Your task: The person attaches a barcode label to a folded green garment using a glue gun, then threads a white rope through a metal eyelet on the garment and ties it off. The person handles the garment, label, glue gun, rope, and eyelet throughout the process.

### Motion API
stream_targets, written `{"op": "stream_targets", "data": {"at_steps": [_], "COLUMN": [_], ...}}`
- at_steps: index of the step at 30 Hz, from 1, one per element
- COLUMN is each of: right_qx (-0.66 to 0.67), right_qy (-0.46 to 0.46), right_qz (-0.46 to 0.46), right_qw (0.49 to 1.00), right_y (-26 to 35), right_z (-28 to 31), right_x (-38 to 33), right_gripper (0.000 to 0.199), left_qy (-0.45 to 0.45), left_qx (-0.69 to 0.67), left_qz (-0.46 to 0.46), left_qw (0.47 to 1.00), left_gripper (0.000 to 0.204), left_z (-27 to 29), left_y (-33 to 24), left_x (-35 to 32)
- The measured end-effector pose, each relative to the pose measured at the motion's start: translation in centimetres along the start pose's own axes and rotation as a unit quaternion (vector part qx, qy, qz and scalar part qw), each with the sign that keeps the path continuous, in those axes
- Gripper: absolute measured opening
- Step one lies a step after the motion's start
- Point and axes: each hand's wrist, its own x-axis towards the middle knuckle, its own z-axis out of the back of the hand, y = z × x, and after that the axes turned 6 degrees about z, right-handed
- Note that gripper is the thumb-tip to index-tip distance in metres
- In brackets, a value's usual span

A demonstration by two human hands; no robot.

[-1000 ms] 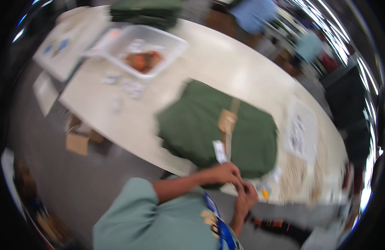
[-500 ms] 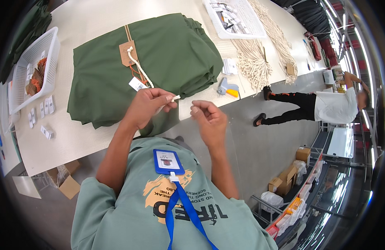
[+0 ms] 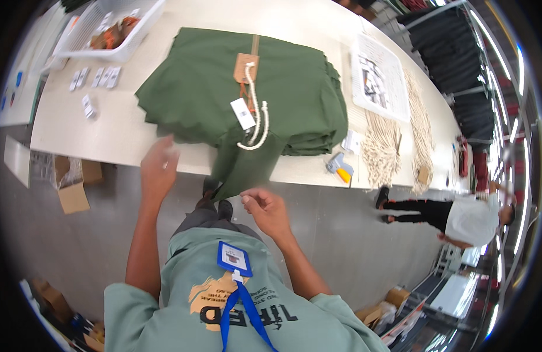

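A folded pile of dark green fabric (image 3: 206, 76) lies on the table, with one flap (image 3: 247, 164) hanging over the near edge. On top rest a brown tag (image 3: 246, 67), a white label (image 3: 243, 114) and a cream cord (image 3: 262, 126) whose lower part curves loosely. My right hand (image 3: 266, 210) is closed, thumb and forefinger pinched at the flap's lower edge. Left of the flap, in front of the table edge, my left hand (image 3: 158, 167) is smeared by motion, and its fingers cannot be read. No cord shows in either hand.
White baskets stand far left (image 3: 127, 41) and right (image 3: 381, 79). Small white labels (image 3: 106, 77) lie left of the fabric. A grey tagging gun (image 3: 339, 167) with a yellow part sits near the right edge, beside cream cord bundles (image 3: 382, 146). Another person (image 3: 452, 217) stands at right.
My left hand has let go of the cord and swung left, away from the fabric. My right hand has moved down and left to the hanging flap. The view has shifted.
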Motion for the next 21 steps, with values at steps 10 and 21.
{"op": "stream_targets", "data": {"at_steps": [10, 21], "right_qx": [0.345, 0.457], "right_qy": [0.598, 0.685], "right_qz": [0.228, 0.296], "right_qw": [0.687, 0.484], "right_y": [20.7, 28.8], "right_z": [-15.2, -46.4], "right_x": [-1.9, -8.5], "right_gripper": [0.006, 0.036], "left_qy": [-0.026, -0.092], "left_qx": [0.066, 0.002], "left_qz": [0.414, 0.447], "left_qw": [0.908, 0.89], "left_gripper": [0.061, 0.066], "left_z": [9.5, 29.8], "left_y": [15.4, 27.2], "left_x": [-25.9, -23.9]}}
